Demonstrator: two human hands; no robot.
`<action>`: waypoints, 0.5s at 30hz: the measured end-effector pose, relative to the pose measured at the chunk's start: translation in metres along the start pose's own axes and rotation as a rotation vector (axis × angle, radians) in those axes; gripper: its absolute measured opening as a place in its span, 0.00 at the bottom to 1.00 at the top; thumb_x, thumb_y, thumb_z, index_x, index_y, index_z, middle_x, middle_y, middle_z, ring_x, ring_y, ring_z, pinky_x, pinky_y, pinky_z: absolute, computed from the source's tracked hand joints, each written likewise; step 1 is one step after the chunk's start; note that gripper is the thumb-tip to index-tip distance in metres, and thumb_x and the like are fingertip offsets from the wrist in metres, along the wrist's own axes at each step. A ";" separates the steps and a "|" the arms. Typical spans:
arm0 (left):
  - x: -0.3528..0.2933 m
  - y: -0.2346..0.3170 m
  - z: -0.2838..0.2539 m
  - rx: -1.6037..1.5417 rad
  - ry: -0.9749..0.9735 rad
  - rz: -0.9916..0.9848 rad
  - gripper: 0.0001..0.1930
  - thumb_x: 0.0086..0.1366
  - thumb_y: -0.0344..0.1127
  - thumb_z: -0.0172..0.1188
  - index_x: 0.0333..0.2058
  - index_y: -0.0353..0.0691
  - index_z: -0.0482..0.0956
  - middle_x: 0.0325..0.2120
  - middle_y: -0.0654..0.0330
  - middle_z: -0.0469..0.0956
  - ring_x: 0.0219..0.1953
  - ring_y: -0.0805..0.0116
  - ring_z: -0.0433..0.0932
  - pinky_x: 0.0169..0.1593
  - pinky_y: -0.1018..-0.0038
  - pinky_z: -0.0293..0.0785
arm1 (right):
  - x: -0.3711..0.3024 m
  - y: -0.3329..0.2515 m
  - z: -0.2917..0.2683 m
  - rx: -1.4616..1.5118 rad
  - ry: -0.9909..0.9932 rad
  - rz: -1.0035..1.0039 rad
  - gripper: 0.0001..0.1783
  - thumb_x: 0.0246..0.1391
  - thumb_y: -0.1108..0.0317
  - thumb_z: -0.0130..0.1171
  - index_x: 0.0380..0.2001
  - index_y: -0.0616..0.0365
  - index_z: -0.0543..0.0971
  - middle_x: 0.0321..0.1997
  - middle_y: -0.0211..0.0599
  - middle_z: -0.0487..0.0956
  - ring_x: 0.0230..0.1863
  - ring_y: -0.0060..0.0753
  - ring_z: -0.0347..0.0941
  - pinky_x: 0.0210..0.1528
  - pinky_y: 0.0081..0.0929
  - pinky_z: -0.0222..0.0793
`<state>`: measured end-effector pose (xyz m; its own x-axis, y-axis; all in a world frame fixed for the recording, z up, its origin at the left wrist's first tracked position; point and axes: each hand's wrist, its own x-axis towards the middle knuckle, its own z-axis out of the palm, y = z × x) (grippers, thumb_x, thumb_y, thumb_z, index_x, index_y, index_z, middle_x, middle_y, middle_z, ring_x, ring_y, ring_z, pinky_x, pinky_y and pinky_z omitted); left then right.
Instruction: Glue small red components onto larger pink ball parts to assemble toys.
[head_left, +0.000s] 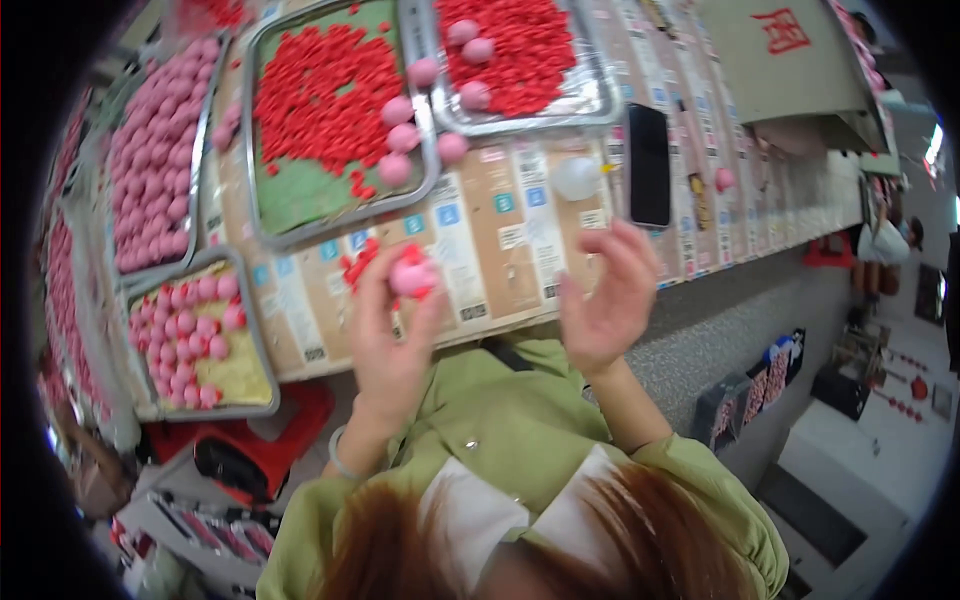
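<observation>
The left hand (388, 350) is holding a pink ball (410, 276) between thumb and fingers near the front edge of the worktop (505, 285), while the right hand (612, 305) is hovering empty with fingers apart, so a slackening grip could be sending the ball rolling off.

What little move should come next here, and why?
Perhaps bring the right hand across to press a red piece onto the pink ball: the left hand holds it with red pieces close by, the right looks empty, and balls in the small tray carry red pieces.
</observation>
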<state>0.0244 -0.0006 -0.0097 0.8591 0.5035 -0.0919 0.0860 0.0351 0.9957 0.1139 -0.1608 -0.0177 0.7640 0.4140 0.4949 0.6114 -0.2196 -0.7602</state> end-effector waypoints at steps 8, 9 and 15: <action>0.009 0.008 0.006 -0.212 0.076 -0.117 0.18 0.57 0.26 0.46 0.47 0.30 0.60 0.37 0.57 0.69 0.34 0.74 0.69 0.41 0.79 0.66 | 0.023 0.107 -0.080 -0.822 -0.015 0.436 0.40 0.36 0.58 0.61 0.51 0.65 0.57 0.48 0.51 0.61 0.52 0.48 0.54 0.54 0.41 0.46; 0.010 0.009 0.007 -0.199 0.064 -0.131 0.18 0.56 0.24 0.46 0.47 0.30 0.60 0.37 0.57 0.68 0.34 0.74 0.69 0.41 0.79 0.66 | 0.029 0.114 -0.078 -0.870 -0.019 0.490 0.43 0.35 0.52 0.60 0.52 0.62 0.56 0.48 0.53 0.61 0.52 0.51 0.52 0.54 0.42 0.45; 0.004 0.001 0.001 -0.172 0.062 -0.146 0.19 0.55 0.23 0.49 0.47 0.31 0.61 0.38 0.58 0.67 0.37 0.74 0.68 0.42 0.80 0.66 | 0.051 0.128 -0.076 -0.816 0.057 0.622 0.43 0.31 0.51 0.61 0.51 0.59 0.59 0.47 0.52 0.62 0.50 0.52 0.55 0.52 0.41 0.49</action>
<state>0.0286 0.0010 -0.0086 0.8108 0.5342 -0.2393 0.1153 0.2551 0.9600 0.2472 -0.2348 -0.0579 0.9891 -0.0160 0.1465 0.0416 -0.9235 -0.3815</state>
